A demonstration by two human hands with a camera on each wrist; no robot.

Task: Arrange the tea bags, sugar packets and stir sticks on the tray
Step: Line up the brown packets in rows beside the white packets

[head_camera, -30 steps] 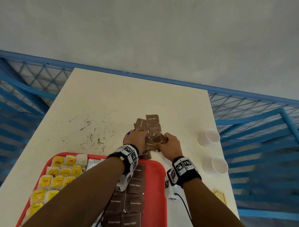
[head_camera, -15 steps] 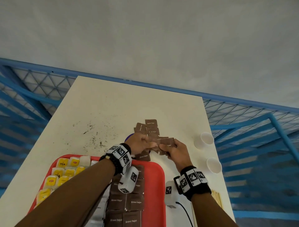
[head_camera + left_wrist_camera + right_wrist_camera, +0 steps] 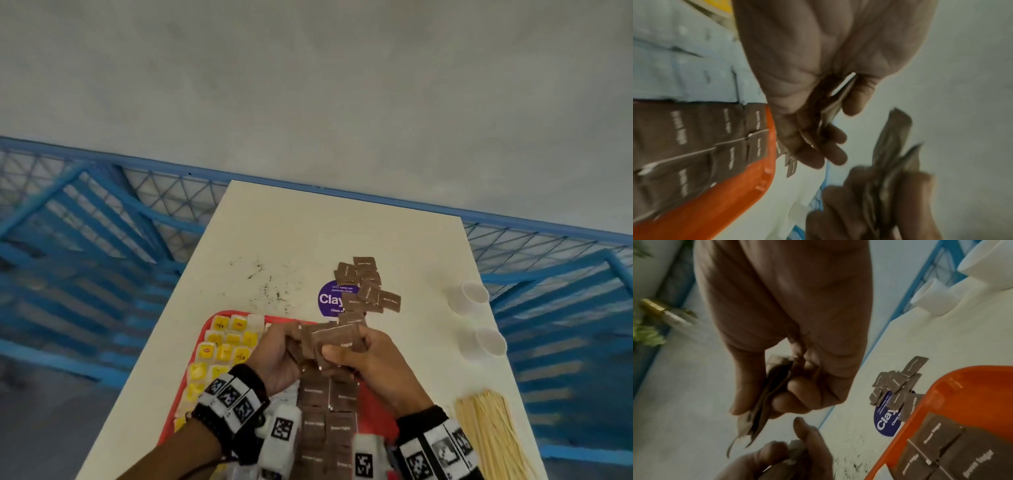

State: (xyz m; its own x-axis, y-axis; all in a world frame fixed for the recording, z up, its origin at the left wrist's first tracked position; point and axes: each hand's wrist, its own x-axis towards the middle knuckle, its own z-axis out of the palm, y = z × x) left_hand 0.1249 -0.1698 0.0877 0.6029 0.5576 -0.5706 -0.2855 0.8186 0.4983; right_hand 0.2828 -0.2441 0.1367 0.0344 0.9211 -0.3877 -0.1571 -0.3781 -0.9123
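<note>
Head view shows your left hand (image 3: 277,356) and right hand (image 3: 373,359) raised together above the far end of the red tray (image 3: 205,329), each with fingers curled round a few brown sugar packets (image 3: 337,342). On that tray, more brown sugar packets lie in two rows (image 3: 329,411) down the middle, with yellow tea bags (image 3: 222,349) along its left side. A loose pile of brown packets (image 3: 363,287) sits on the white table (image 3: 291,233) beyond the tray, partly over a purple sticker (image 3: 329,299). Wooden stir sticks (image 3: 489,435) lie on the table to your right, near two white paper cups (image 3: 479,315)
</note>
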